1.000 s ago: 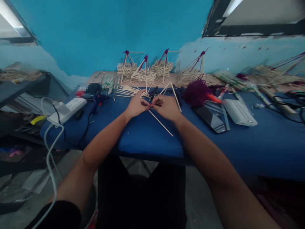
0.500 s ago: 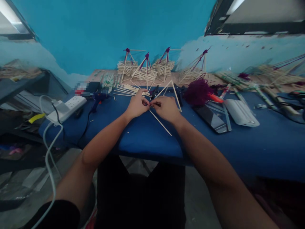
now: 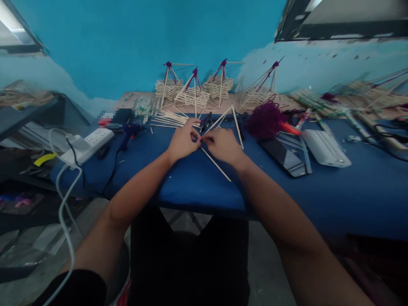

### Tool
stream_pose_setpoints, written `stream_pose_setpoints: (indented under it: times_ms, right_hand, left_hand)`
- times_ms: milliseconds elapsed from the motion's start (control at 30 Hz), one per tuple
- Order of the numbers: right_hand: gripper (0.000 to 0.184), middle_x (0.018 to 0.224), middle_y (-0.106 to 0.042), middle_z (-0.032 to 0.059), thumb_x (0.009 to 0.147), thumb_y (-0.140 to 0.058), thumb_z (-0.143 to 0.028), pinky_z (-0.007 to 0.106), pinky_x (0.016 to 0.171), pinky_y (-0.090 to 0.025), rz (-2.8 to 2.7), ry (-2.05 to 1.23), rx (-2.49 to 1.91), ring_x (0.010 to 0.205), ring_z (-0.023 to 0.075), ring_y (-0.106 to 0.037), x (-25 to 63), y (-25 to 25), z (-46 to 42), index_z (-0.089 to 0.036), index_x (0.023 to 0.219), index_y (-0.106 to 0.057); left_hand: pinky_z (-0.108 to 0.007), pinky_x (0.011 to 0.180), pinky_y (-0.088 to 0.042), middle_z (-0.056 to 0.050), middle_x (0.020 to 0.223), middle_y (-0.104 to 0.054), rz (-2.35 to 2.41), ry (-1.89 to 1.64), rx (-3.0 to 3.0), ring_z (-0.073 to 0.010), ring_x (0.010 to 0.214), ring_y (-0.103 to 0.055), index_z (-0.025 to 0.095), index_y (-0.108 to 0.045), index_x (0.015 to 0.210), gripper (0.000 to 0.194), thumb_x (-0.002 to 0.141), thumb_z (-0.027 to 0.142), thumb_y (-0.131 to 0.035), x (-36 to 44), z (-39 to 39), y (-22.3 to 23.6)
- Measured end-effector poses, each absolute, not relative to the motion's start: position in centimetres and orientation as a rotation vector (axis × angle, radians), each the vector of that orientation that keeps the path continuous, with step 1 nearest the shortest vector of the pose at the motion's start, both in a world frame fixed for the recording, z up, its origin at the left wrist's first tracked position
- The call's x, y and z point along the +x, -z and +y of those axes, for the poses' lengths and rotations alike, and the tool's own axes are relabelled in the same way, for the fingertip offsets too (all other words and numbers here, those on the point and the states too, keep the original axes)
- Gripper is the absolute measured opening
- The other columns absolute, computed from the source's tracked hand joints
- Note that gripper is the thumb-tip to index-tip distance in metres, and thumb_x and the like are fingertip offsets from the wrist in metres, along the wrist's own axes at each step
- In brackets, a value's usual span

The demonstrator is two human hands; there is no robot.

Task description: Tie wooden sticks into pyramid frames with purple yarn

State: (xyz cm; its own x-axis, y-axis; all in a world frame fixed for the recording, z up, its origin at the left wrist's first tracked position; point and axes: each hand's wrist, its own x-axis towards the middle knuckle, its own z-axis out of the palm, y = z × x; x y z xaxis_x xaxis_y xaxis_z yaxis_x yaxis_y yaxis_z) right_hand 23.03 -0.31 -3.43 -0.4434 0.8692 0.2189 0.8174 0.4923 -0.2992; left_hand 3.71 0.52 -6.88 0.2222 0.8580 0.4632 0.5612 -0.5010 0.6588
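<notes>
Over the blue tabletop, my left hand (image 3: 184, 139) and my right hand (image 3: 223, 143) meet fingertip to fingertip. Both are closed in a pinch at the end of a thin wooden stick (image 3: 216, 165), which slants down to the right. The exact point they pinch is hidden by the fingers. Beyond my right hand, two more thin sticks (image 3: 236, 127) meet in a peak; one runs down behind that hand. Just past my left fingers lies a pile of loose sticks (image 3: 168, 120).
At the back stand several stick structures (image 3: 193, 100) tied with purple yarn. A blue glue gun (image 3: 130, 134) and a white power strip (image 3: 91, 146) are on the left. To the right lie a purple yarn bundle (image 3: 266, 121), a phone (image 3: 283, 157) and a white power bank (image 3: 327, 148).
Both hands stay pinched together in nearly the same spot, with only slight finger movement. The camera view has shifted a little.
</notes>
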Motion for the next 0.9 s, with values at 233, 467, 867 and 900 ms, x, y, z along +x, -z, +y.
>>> stream_pose_setpoints:
  times_ms: [233, 467, 867, 900]
  right_hand:
    - [0.038, 0.122, -0.086, 0.0144, 0.099, -0.056, -0.008, 0.043, 0.109, -0.056, -2.429, -0.253, -1.379, 0.118, 0.031, -0.08, 23.3, 3.5, 0.0, -0.016, 0.114, -0.09]
    - [0.031, 0.115, -0.085, 0.0123, 0.101, -0.058, -0.011, 0.038, 0.104, -0.055, -2.352, -0.384, -1.37, 0.109, 0.0271, -0.078, 23.7, 3.9, 0.6, -0.017, 0.108, -0.088]
    - [0.03, 0.11, -0.086, 0.0105, 0.101, -0.059, -0.01, 0.038, 0.1, -0.056, -2.3, -0.496, -1.386, 0.103, 0.0256, -0.078, 23.8, 4.0, 0.6, -0.018, 0.109, -0.087]
    - [0.03, 0.111, -0.086, 0.0106, 0.101, -0.06, -0.01, 0.038, 0.1, -0.056, -2.3, -0.499, -1.391, 0.103, 0.0257, -0.078, 23.8, 3.9, 0.6, -0.018, 0.109, -0.087]
  left_hand:
    - [-0.032, 0.082, -0.055, 0.001, 0.094, -0.087, 1.371, -1.145, 2.244, -0.0175, 0.082, -0.076, 0.023, -0.059, 0.145, 0.069, 0.08, 0.008, -0.073, 3.7, 0.4, 6.9]
    - [-0.034, 0.092, -0.06, -0.001, 0.1, -0.087, 1.307, -1.138, 2.302, -0.0183, 0.089, -0.078, 0.022, -0.065, 0.137, 0.055, 0.085, 0.005, -0.07, 3.4, 0.8, 7.5]
    - [-0.028, 0.081, -0.063, 0.0, 0.091, -0.082, 1.177, -1.195, 2.193, -0.0136, 0.079, -0.078, 0.021, -0.065, 0.116, 0.039, 0.083, 0.0, -0.067, 3.7, 1.0, 8.3]
    - [-0.028, 0.082, -0.064, -0.001, 0.093, -0.082, 1.168, -1.189, 2.184, -0.0138, 0.08, -0.079, 0.021, -0.066, 0.116, 0.039, 0.083, 0.0, -0.066, 3.7, 0.9, 8.3]
